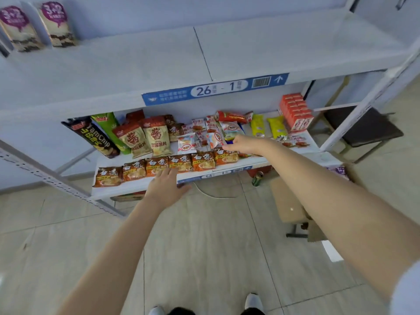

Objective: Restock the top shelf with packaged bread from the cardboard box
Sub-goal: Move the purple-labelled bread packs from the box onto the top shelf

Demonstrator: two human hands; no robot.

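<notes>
Two bread packages with purple "3+2" labels [58, 23] stand upright at the far left of the white top shelf [250, 48]. More purple packs [339, 171] show in the cardboard box [354, 176] on the floor at the right, mostly hidden by my right arm. My right hand [242, 143] reaches into the lower shelf [141, 185], fingers curled, fingertips against small white-and-orange snack packs [214, 138]. I cannot tell whether it pinches one. My left hand [167, 185] is spread flat, palm down, at the lower shelf's front edge beside the orange noodle packs [179, 163].
The lower shelf holds chip bags [134, 138], yellow packs [276, 126] and red cartons [295, 112]. A brown stool or box flap [287, 201] and a green can [256, 179] are on the tiled floor at the right. Metal shelf uprights [56, 178] frame both sides.
</notes>
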